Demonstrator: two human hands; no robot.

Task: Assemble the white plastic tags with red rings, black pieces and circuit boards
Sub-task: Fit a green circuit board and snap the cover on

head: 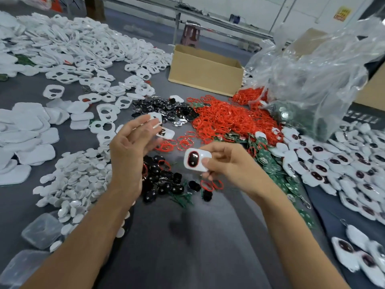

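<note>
My right hand (227,163) pinches a white plastic tag (195,159) with a black piece and a red ring set in its window, held above the grey table. My left hand (133,147) hovers to its left with fingers relaxed and spread, holding nothing. Below the hands lie loose black pieces (164,182) and a few red rings (210,185). A big heap of red rings (227,117) lies ahead, with green circuit boards (268,159) to the right of it. Empty white tag shells (87,59) cover the far left.
Finished tags (337,167) are piled on the right. White round discs (75,180) lie at my left, with clear plastic lids (41,230) near the front edge. A cardboard box (204,71) and a crumpled clear plastic bag (325,80) stand behind.
</note>
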